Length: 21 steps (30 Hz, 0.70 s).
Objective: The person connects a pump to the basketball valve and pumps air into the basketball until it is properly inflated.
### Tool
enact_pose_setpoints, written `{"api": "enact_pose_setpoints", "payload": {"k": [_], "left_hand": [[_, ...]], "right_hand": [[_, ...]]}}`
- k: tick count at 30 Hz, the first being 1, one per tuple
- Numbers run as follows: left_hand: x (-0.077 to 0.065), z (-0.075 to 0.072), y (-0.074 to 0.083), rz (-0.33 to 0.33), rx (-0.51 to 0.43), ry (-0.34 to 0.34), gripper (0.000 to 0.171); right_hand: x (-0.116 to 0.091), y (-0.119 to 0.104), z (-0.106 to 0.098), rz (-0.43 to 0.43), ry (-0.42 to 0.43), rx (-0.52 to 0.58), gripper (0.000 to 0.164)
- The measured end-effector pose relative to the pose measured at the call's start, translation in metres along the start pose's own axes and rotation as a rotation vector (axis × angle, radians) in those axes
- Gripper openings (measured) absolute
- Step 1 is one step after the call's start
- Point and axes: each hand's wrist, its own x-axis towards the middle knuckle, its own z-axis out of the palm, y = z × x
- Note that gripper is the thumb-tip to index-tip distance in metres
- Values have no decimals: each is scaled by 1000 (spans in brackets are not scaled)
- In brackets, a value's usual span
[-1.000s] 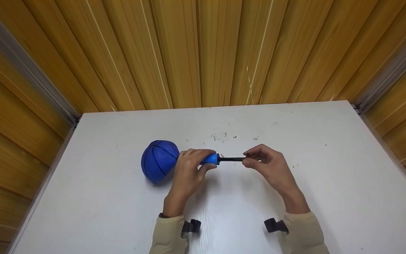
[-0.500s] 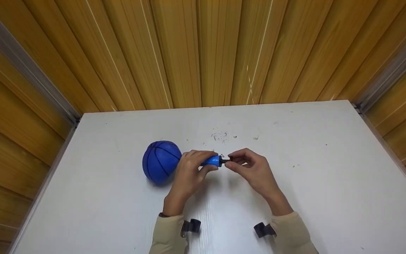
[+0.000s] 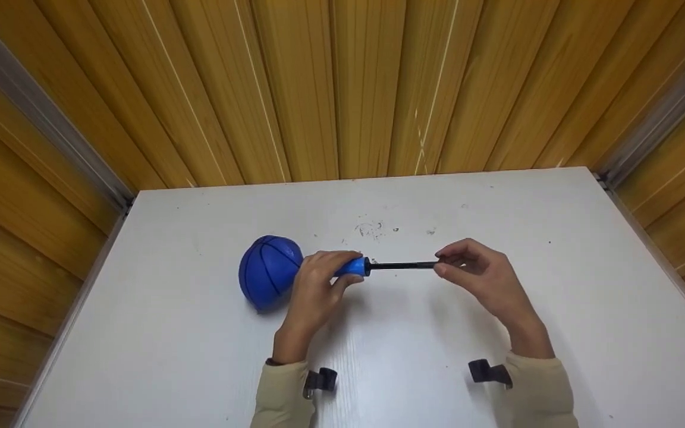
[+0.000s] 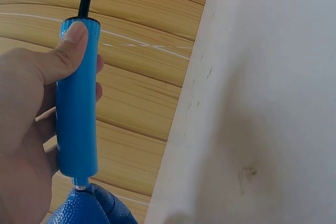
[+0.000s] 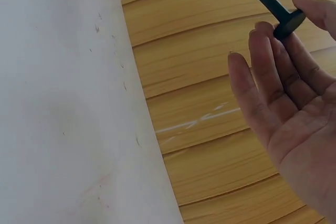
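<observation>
My left hand (image 3: 319,285) grips the blue barrel of a small hand pump (image 4: 77,114), its thumb lying near the collar. At the barrel's lower end in the left wrist view, the pump's nozzle meets a blue basketball (image 3: 269,273), which looks dented and underinflated. From the other end a long stretch of black plunger rod (image 3: 402,266) sticks out to the right. My right hand (image 3: 485,276) pinches the rod's round end knob (image 5: 290,24) between thumb and fingertips; its other fingers are loosely bent.
A white table (image 3: 200,368) with dark scuff marks lies beneath both hands. Yellow wood-look panels (image 3: 366,89) rise behind it and on both sides. Each wrist wears a black camera mount (image 3: 321,379).
The right hand pushed the plunger rod in toward the barrel, then drew it out to the right, farther than before. The left hand stayed put. The ball looked rounder mid-stroke and is dented again now.
</observation>
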Motion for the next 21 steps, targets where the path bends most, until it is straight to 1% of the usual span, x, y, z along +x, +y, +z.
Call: {"api": "enact_pose_setpoints", "payload": {"k": [3,5,9,12,17,21], "left_hand": [[1,1,2,-3,4,-6,33],[1,2,3,-4,10,-15,33],[1,4,7,-1,23,-34,32],[1,5,9,-12,28,-47,32],[1,7,11,-19,18,-73,31],[2,7,10,-20,-8,-75,31]], "right_hand": [[1,1,1,17,-21,41,26],[3,1,8,31,-24,65,27],[7,1,27,61,-24,74,26],[9,4,44,71,-25,79,26],[11,7,70,39,-21,124,26],[10,9,79,-5,-15,151,27]]}}
